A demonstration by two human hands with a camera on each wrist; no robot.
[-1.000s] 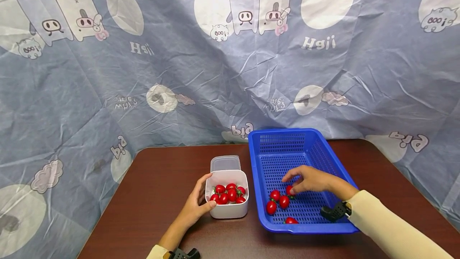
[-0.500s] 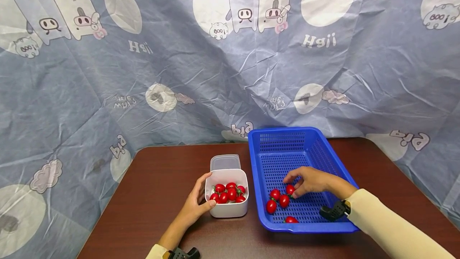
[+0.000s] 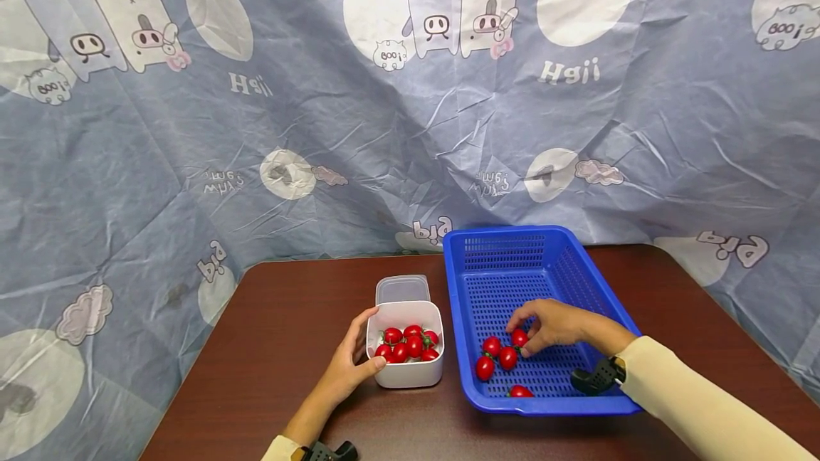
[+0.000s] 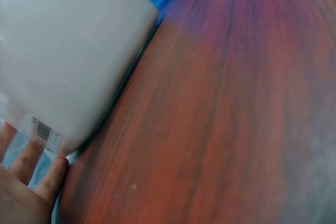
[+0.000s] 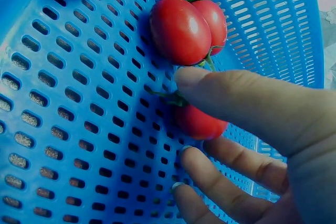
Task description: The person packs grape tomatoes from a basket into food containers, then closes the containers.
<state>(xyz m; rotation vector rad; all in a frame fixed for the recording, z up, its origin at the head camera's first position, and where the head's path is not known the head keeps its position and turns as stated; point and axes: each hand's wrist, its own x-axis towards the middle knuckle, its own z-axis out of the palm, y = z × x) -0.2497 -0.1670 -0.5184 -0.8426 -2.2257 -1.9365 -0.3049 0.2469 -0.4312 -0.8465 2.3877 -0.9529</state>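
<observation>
My left hand [image 3: 347, 361] holds a white plastic container [image 3: 410, 375] by its left side, thumb at the near rim and fingers along the wall. Several cherry tomatoes [image 3: 414, 346] with green stems lie inside it. In the left wrist view, fingertips [image 4: 59, 169] meet the container's wall [image 4: 79, 51] beside a barcode sticker. Over the blue basket [image 3: 456, 319], my right hand [image 3: 556, 322] pinches a cherry tomato [image 3: 519, 337] between thumb and fingers. The right wrist view has this tomato [image 5: 198, 123] below the thumb, its stem pointing left, close to other tomatoes [image 5: 181, 31].
Several loose tomatoes [image 3: 485, 368] lie in the basket's near left part, one [image 3: 520, 391] by its front wall. A translucent lid [image 3: 402, 289] lies behind the container on the brown table [image 3: 307, 304]. A patterned cloth [image 3: 384, 126] hangs behind the table.
My right thumb has shifted slightly down and right, showing more of the tomato at the fingers. The left hand and the container stay in place.
</observation>
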